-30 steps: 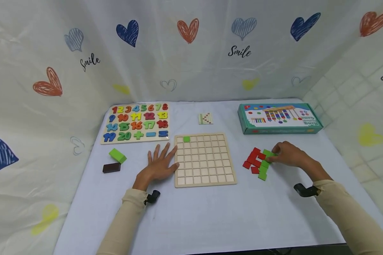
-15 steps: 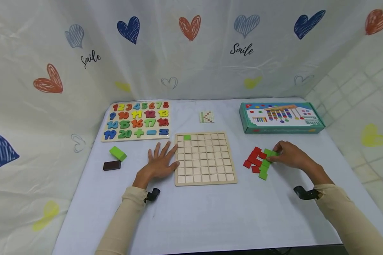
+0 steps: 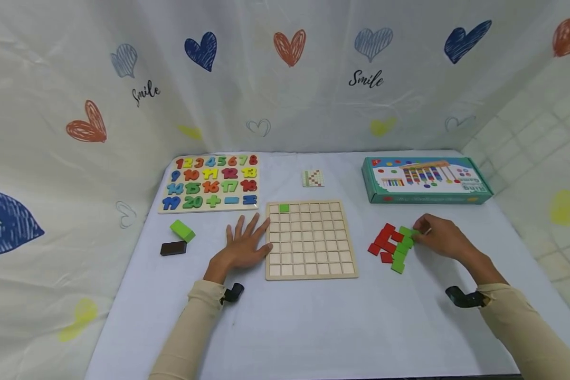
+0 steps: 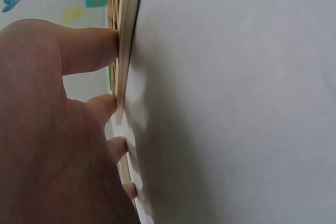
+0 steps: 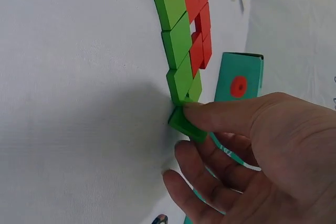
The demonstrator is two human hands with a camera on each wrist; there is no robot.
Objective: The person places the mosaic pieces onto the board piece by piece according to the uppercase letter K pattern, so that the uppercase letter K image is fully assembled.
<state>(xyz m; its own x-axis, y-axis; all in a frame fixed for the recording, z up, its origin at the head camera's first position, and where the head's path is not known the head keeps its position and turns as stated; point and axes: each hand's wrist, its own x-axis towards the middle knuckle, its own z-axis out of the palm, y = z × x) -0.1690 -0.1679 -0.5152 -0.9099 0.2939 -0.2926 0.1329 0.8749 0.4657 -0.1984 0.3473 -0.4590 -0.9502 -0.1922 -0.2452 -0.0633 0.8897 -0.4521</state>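
Note:
My left hand [image 3: 241,249] lies with fingers spread at the left edge of a square wooden grid board [image 3: 312,278]. In the left wrist view its thumb [image 4: 92,51] and index finger touch the board's side [image 4: 125,51]. One green tile [image 3: 284,208] sits in the grid's top row. To the right, my right hand [image 3: 439,236] is at the far end of a group of flat green tiles [image 3: 401,248] and red tiles [image 3: 386,240]. The right wrist view shows it pinching a tilted green tile [image 5: 186,124] between thumb and fingers, right beside the row.
A number puzzle board [image 3: 209,184] lies at the back left, with a green block [image 3: 182,230] and a dark brown block [image 3: 173,248] before it. A small pattern card [image 3: 313,178] lies behind the grid board. A teal game box [image 3: 427,180] stands at the back right.
The head view has shifted slightly. My right hand stays at the green tiles with only a small shift of its fingers. My left hand keeps its place at the board's edge.

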